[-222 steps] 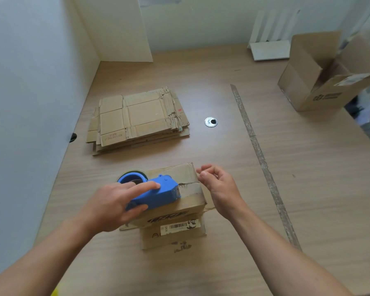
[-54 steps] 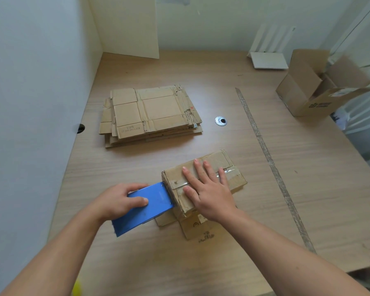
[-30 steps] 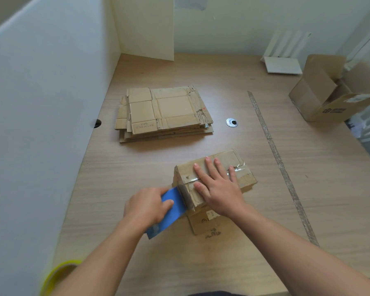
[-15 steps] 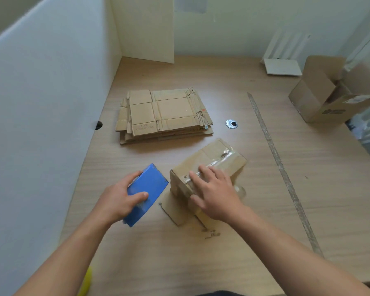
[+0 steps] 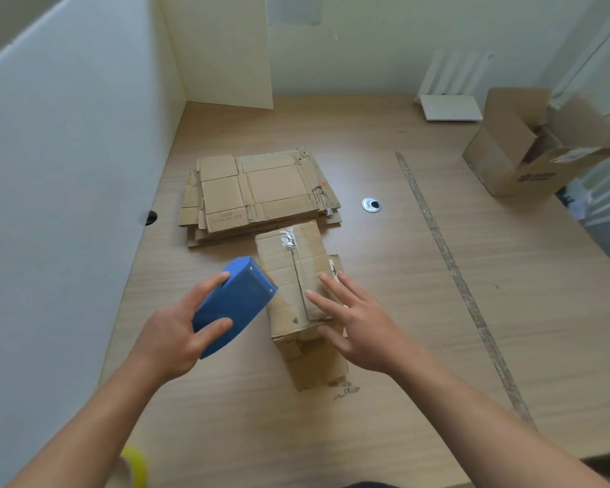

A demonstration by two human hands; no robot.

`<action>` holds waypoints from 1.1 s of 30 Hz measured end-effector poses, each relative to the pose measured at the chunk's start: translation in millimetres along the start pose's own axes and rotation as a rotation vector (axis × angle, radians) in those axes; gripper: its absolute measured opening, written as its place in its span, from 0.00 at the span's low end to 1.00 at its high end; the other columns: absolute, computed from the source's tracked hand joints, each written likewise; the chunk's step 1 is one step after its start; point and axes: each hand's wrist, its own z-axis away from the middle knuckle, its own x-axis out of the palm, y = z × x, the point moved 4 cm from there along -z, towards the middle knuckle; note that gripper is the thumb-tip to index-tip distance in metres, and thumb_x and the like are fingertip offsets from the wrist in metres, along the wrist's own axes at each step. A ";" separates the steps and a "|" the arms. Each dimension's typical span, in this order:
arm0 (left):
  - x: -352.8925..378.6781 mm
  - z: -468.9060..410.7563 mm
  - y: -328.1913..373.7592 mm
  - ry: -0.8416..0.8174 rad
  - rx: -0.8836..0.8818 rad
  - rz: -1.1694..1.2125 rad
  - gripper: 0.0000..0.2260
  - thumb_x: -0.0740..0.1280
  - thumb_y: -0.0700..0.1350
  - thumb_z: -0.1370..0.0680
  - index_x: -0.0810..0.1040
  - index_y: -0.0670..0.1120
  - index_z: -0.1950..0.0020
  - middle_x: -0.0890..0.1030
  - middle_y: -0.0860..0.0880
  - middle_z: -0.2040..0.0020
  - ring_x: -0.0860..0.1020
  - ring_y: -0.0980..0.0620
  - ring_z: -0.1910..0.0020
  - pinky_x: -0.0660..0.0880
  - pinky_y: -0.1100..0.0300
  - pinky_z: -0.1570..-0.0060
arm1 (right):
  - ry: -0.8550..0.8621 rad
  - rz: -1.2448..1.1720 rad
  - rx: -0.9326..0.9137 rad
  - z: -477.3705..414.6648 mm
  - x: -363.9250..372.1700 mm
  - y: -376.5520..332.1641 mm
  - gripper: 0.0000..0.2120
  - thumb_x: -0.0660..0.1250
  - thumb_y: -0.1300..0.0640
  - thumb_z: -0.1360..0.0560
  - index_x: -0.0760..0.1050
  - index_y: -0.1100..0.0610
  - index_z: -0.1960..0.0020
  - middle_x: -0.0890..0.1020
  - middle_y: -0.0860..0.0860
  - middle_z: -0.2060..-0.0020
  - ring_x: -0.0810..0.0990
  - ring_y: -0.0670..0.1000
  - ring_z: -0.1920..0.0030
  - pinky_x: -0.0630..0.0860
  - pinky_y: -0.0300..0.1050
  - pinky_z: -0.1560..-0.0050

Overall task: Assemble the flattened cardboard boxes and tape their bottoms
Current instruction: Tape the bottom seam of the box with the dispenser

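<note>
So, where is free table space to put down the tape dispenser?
Bare wood: between the grey strip and the open box; also between the tape dispenser and the white partition. Crowded where the small box nears the flat cardboard stack.

Blue tape dispenser (image 5: 236,304); brown box (image 5: 293,276); wood-grain table (image 5: 437,311).

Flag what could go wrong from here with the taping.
1. The tape on the small box looks crumpled at the far end, and the seam nearer the person looks bare: the bottom may not hold.
2. The right hand has its fingers spread across that seam, beside the blue tape dispenser that the left hand grips: a pass along it could catch the fingers.
</note>
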 end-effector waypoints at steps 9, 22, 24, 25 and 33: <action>-10.4 12.5 31.2 0.103 0.588 -0.359 0.20 0.60 0.59 0.21 0.69 0.57 0.29 0.83 0.52 0.57 0.79 0.47 0.68 0.74 0.58 0.71 | 0.293 -0.381 -0.004 -10.7 -36.7 -15.8 0.23 0.68 0.55 0.20 0.71 0.52 0.26 0.75 0.48 0.31 0.70 0.49 0.30 0.62 0.35 0.30; -7.4 19.3 48.6 0.079 0.802 -0.418 0.20 0.64 0.53 0.19 0.67 0.56 0.27 0.80 0.51 0.60 0.76 0.49 0.69 0.74 0.55 0.71 | 0.060 -0.615 -0.031 -33.7 -47.8 -31.1 0.26 0.69 0.53 0.21 0.67 0.38 0.27 0.73 0.36 0.38 0.73 0.39 0.40 0.75 0.39 0.40; -7.5 19.9 49.2 0.072 0.804 -0.405 0.20 0.63 0.53 0.19 0.66 0.57 0.27 0.80 0.52 0.59 0.75 0.49 0.69 0.74 0.55 0.71 | 0.092 -0.611 -0.016 -36.7 -47.4 -32.1 0.14 0.69 0.54 0.21 0.78 0.46 0.36 0.76 0.38 0.41 0.75 0.41 0.41 0.76 0.43 0.41; -8.1 20.0 49.7 0.072 0.801 -0.397 0.21 0.63 0.54 0.19 0.66 0.57 0.26 0.80 0.52 0.59 0.75 0.49 0.69 0.74 0.56 0.71 | 0.116 -0.620 -0.008 -37.7 -47.5 -32.7 0.08 0.70 0.54 0.22 0.80 0.48 0.42 0.78 0.40 0.43 0.76 0.42 0.42 0.77 0.45 0.42; -10.2 14.3 54.7 -0.041 0.643 -0.286 0.23 0.63 0.59 0.23 0.69 0.56 0.28 0.84 0.55 0.49 0.77 0.57 0.57 0.68 0.71 0.60 | 0.125 -0.742 0.082 -31.3 -44.6 -22.4 0.06 0.73 0.55 0.24 0.80 0.50 0.59 0.78 0.41 0.45 0.78 0.40 0.46 0.77 0.44 0.44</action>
